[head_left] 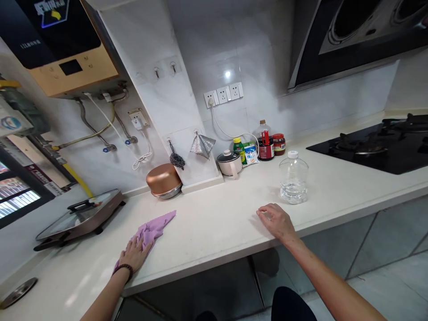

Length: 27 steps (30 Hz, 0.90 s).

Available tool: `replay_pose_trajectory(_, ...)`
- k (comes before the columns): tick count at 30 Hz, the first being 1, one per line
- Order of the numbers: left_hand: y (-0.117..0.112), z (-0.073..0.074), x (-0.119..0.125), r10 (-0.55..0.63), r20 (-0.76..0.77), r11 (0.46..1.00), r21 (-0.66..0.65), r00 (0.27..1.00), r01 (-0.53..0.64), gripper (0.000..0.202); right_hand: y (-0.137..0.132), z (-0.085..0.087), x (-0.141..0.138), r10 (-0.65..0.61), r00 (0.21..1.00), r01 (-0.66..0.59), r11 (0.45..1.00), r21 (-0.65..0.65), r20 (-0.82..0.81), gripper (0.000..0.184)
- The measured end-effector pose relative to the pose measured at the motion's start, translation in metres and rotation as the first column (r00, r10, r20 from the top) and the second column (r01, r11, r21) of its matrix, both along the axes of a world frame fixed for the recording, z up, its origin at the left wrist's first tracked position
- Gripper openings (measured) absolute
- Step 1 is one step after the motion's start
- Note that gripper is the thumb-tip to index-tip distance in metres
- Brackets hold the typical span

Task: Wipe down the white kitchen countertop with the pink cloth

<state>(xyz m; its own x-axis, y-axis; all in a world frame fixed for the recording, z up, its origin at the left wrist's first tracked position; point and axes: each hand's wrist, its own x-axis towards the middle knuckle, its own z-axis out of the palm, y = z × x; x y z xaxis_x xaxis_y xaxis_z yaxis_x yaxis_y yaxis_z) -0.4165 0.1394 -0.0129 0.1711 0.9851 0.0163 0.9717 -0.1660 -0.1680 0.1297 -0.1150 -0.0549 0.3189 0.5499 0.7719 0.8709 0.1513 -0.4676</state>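
Note:
A purple cloth point(152, 229) lies rumpled on the white countertop point(207, 223), with one corner stretched toward the back right. My left hand point(133, 254), a dark beaded bracelet at its wrist, rests flat on the cloth with its fingers spread. Over the counter's front part is my right hand point(276, 220), its fingers loosely curled in and nothing visible in them. Just behind and to the right of that hand stands a clear plastic bottle point(293, 180) with a white cap, upright and partly filled with clear liquid; the hand is apart from it.
An electric griddle point(83, 216) with a glass lid sits at the left. Along the wall are a copper-coloured pot point(163, 178), a small lidded cooker point(229, 164), a green bottle point(239, 149) and a red-lidded jar point(278, 144). A gas hob point(374, 142) occupies the right.

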Motion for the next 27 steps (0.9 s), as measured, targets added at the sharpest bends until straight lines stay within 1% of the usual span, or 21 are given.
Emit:
replay_pose_trajectory(2,-0.01,-0.002,0.022,0.032,0.005,0.999,-0.006,0.999,-0.032,0.082,0.0,0.001,-0.001,0.013,1.0,-0.012,0.999,0.041,-0.006,0.03)
replay_pose_trajectory(3,-0.017,-0.002,0.038,0.012,0.012,1.0,-0.019,1.0,-0.011,0.085,0.0,0.001,-0.001,0.02,1.0,-0.019,0.998,0.059,-0.009,0.03)
replay_pose_trajectory(6,-0.04,0.001,0.101,-0.143,0.042,0.987,-0.066,0.989,0.146,0.088,-0.001,0.003,-0.003,0.048,0.999,-0.046,0.994,0.098,-0.015,0.029)
replay_pose_trajectory(8,-0.056,0.005,0.151,-0.26,0.073,0.959,-0.096,0.963,0.266,0.09,-0.002,0.004,-0.003,0.063,0.998,-0.059,0.99,0.126,-0.022,0.028)
replay_pose_trajectory(10,-0.073,0.009,0.205,-0.384,0.104,0.91,-0.127,0.917,0.395,0.092,-0.004,0.006,-0.004,0.074,0.997,-0.069,0.985,0.156,-0.03,0.027)
replay_pose_trajectory(11,-0.081,0.01,0.232,-0.449,0.12,0.875,-0.141,0.885,0.463,0.092,-0.004,0.007,-0.004,0.077,0.996,-0.07,0.983,0.172,-0.036,0.026)
replay_pose_trajectory(14,-0.102,0.01,0.312,-0.622,0.162,0.749,-0.163,0.767,0.642,0.095,-0.006,0.01,-0.006,0.06,0.997,-0.046,0.974,0.223,-0.058,0.024)
replay_pose_trajectory(16,-0.11,0.009,0.36,-0.698,0.178,0.674,-0.165,0.694,0.72,0.095,-0.008,0.014,-0.008,0.035,0.997,-0.016,0.967,0.254,-0.072,0.026)
replay_pose_trajectory(18,-0.113,0.008,0.403,-0.743,0.179,0.624,-0.163,0.645,0.764,0.092,-0.009,0.018,-0.01,0.021,0.997,0.001,0.962,0.271,-0.077,0.027)
replay_pose_trajectory(20,-0.11,0.008,0.44,-0.758,0.167,0.61,-0.162,0.631,0.776,0.089,-0.01,0.021,-0.011,0.02,0.997,0.002,0.961,0.278,-0.079,0.028)
replay_pose_trajectory(23,-0.099,0.01,0.484,-0.743,0.147,0.631,-0.169,0.653,0.757,0.087,-0.01,0.022,-0.012,0.032,0.996,-0.008,0.963,0.269,-0.082,0.028)
replay_pose_trajectory(25,-0.089,0.011,0.505,-0.72,0.148,0.657,-0.169,0.678,0.735,0.088,-0.011,0.021,-0.011,0.045,0.995,-0.021,0.966,0.259,-0.089,0.027)
replay_pose_trajectory(27,-0.079,0.01,0.519,-0.694,0.159,0.683,-0.16,0.702,0.712,0.088,-0.012,0.02,-0.01,0.058,0.994,-0.031,0.967,0.253,-0.097,0.027)
